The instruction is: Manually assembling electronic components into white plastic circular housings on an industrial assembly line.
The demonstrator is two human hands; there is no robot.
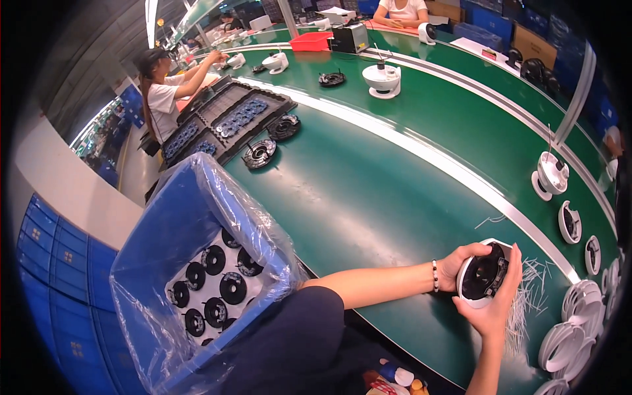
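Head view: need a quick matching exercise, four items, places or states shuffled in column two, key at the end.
Column one
1. Round white shell with black insert
2. Blue plastic-lined bin
3. Beaded bracelet
4. Red tray

Column two
A. Around the left wrist
B. Beside the black box, across the line
C. Held between left hand and right hand
D. Contains black disc parts

Pairs: 1-C, 2-D, 3-A, 4-B

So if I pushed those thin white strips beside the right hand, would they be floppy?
The white strips probably bend easily: they look thin, and some look curved. Each is likely light, being so slender. Pushed, they might scatter, since they lie loosely crisscrossed.
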